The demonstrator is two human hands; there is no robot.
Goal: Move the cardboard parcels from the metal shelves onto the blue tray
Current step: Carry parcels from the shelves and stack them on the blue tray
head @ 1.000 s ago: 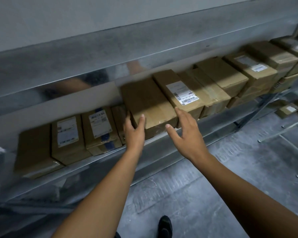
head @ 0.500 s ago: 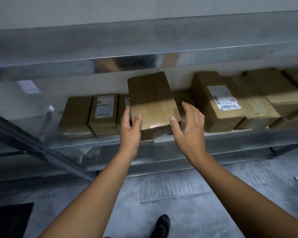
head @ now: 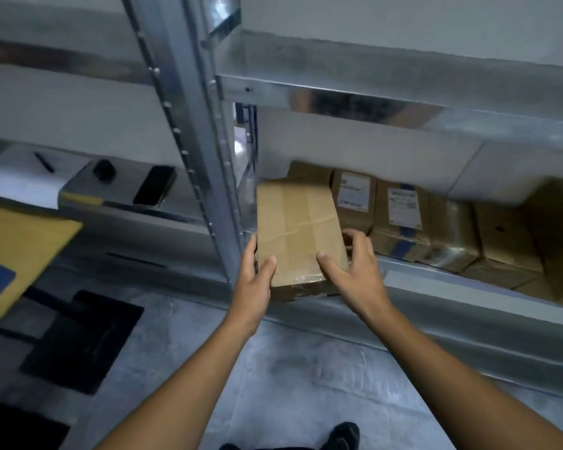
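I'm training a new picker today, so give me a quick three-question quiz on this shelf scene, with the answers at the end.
1. True or false: the left hand and right hand both grip the plain parcel.
2. Where does the phone lie? A, left of the shelf post; B, right of it; C, on the floor.
3. What is stuck on the neighbouring parcel, just right of the plain parcel?
Key: 1 true; 2 A; 3 a white label.

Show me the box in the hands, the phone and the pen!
Cardboard parcel point(head: 298, 228): head view, middle of its taped top face.
Black phone point(head: 155, 186): head view, centre of its dark screen.
Pen point(head: 44, 162): head view, middle of its barrel.
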